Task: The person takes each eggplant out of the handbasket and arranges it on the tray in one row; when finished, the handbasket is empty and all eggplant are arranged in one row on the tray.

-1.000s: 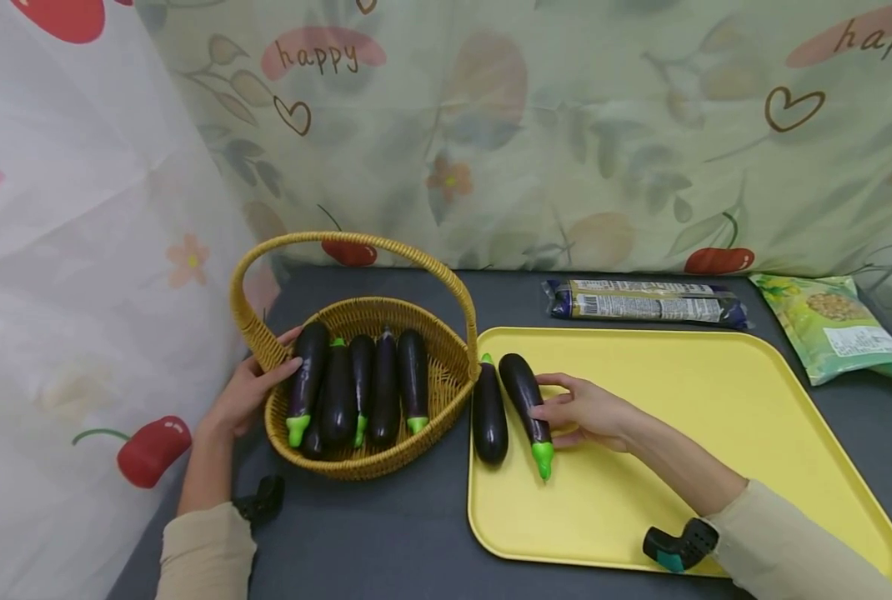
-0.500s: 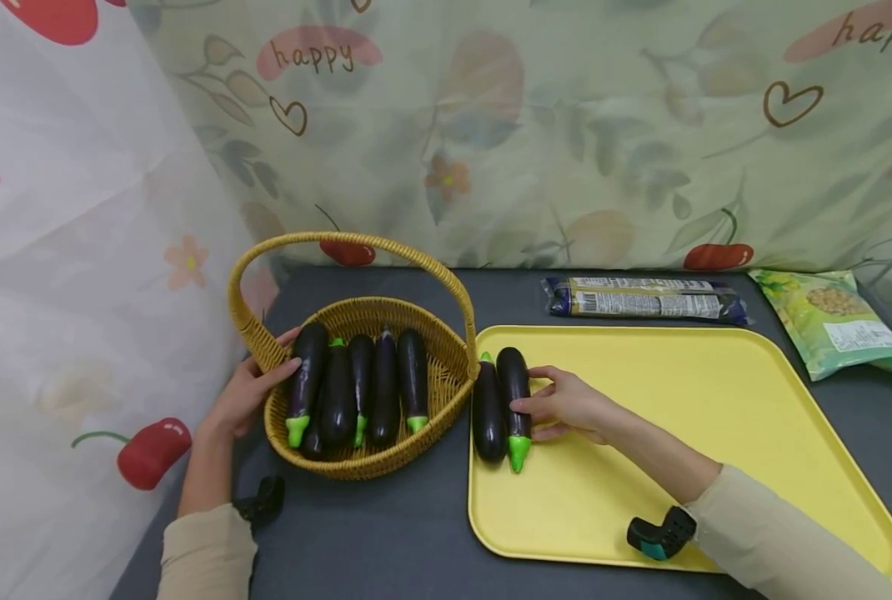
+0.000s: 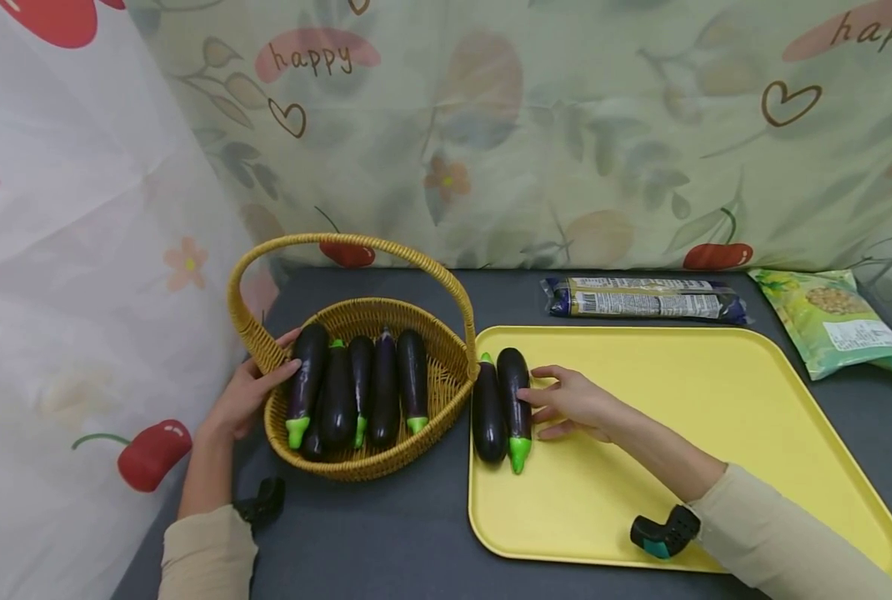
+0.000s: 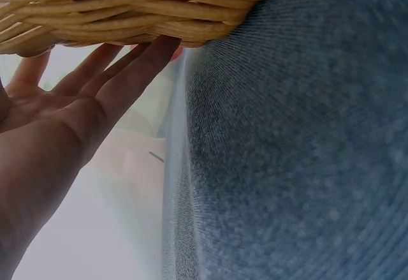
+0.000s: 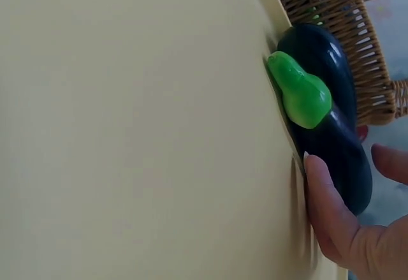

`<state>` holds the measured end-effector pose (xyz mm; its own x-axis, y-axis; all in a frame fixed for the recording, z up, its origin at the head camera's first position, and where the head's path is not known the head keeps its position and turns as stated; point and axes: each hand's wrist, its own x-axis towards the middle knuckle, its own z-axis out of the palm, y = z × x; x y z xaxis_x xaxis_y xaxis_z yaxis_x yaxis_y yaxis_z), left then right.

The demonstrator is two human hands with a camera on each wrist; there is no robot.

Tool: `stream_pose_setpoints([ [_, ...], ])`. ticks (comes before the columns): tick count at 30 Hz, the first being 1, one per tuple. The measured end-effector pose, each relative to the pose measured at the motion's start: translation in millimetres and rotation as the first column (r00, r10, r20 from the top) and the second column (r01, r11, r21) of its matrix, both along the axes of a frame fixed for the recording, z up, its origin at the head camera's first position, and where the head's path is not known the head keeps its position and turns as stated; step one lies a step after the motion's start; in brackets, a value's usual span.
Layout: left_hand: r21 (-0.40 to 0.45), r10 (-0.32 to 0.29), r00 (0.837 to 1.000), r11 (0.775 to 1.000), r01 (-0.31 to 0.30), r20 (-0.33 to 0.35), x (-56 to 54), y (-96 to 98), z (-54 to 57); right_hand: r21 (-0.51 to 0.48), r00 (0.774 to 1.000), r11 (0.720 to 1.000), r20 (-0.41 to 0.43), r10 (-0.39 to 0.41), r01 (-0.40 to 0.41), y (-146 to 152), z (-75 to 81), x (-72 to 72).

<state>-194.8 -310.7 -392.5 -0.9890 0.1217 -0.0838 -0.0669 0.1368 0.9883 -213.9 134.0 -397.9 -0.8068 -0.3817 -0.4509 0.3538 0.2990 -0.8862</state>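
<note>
My left hand (image 3: 245, 398) holds the left rim of a wicker basket (image 3: 363, 468), thumb over the rim and fingers along its outside wall. In the left wrist view, the fingers (image 4: 131, 79) reach up to the basket's woven side (image 4: 127, 9). Several dark purple eggplants (image 3: 338, 396) with green stem ends lie side by side inside. On the yellow tray (image 3: 641, 467), my right hand (image 3: 577, 406) has loosely spread fingers beside an eggplant (image 3: 516, 392), one fingertip at its side. Its green end (image 5: 307, 98) points toward the front. Another eggplant (image 3: 488, 421) lies against it, at the tray's left edge.
Behind the tray lies a long dark-blue packet (image 3: 644, 300) with printed labels. A green bag (image 3: 836, 321) sits at the back right. The basket's tall handle (image 3: 363, 240) arches over the eggplants, and patterned cloth (image 3: 566, 167) hangs behind the dark table.
The right hand has moved the eggplant left and straightened it beside the other one on the tray, then loosened its fingers. The left hand and basket have stayed put.
</note>
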Motion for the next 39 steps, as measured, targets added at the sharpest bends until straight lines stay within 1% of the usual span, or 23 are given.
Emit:
stream_pose_setpoints([
  [3, 0.0, 0.002, 1.0, 1.0, -0.002, -0.002, 0.5, 0.3, 0.3, -0.012, 1.0, 1.0, -0.006, -0.003, 0.003, 4.0, 1.5, -1.1],
  [6, -0.001, 0.004, 1.0, 1.0, -0.004, -0.004, 1.0, 0.4, 0.5, -0.031, 1.0, 1.0, -0.017, -0.005, 0.005, 9.3, 6.9, -3.4],
  [9, 0.005, 0.004, 1.0, 1.0, -0.004, -0.008, 0.8, 0.1, 0.7, -0.053, 1.0, 0.999, -0.024, -0.003, 0.002, 14.7, 17.1, -6.4],
  [12, 0.01, 0.004, 1.0, 1.0, -0.004, -0.015, 0.1, -0.7, 0.4, -0.074, 0.999, 0.997, -0.033, 0.011, -0.014, 19.0, 30.5, -9.2],
  [18, 0.007, 0.002, 1.0, 1.0, -0.002, -0.006, -1.0, -0.7, 0.7, -0.065, 0.992, 0.993, -0.085, 0.095, -0.101, 22.0, 56.6, -9.3],
  [20, 0.003, 0.0, 1.0, 1.0, 0.0, -0.009, -1.3, -0.3, 1.4, -0.064, 0.988, 0.989, -0.09, 0.126, -0.132, 21.1, 62.8, -8.6],
  [22, 0.004, -0.002, 1.0, 1.0, 0.002, -0.012, -1.5, 0.0, 2.0, -0.083, 0.983, 0.982, -0.084, 0.165, -0.172, 18.5, 67.2, -7.8],
  [25, 0.009, -0.001, 1.0, 1.0, 0.001, -0.008, -1.8, -0.3, 2.5, -0.154, 0.968, 0.955, -0.053, 0.247, -0.252, 11.8, 70.2, -6.3],
  [28, 0.014, 0.003, 1.0, 1.0, -0.003, -0.002, -2.4, -0.9, 2.2, -0.235, 0.937, 0.909, -0.03, 0.348, -0.345, 0.3, 71.2, -3.5],
  [31, 0.008, -0.002, 1.0, 1.0, 0.002, -0.007, -2.5, -1.5, 1.7, -0.3, 0.906, 0.862, -0.015, 0.423, -0.407, -16.7, 72.0, 0.0],
  [33, 0.007, -0.005, 1.0, 1.0, 0.005, -0.009, -2.0, -1.7, 1.3, -0.332, 0.892, 0.841, -0.005, 0.452, -0.428, -30.3, 72.5, 2.7],
  [35, 0.004, -0.006, 1.0, 1.0, 0.006, -0.008, -1.5, -1.9, 0.7, -0.359, 0.884, 0.826, 0.004, 0.468, -0.435, -44.8, 73.1, 5.3],
  [39, 0.006, -0.003, 1.0, 1.0, 0.003, 0.0, -0.3, -1.4, -0.6, -0.396, 0.879, 0.813, 0.028, 0.475, -0.427, -73.6, 70.8, 8.0],
])
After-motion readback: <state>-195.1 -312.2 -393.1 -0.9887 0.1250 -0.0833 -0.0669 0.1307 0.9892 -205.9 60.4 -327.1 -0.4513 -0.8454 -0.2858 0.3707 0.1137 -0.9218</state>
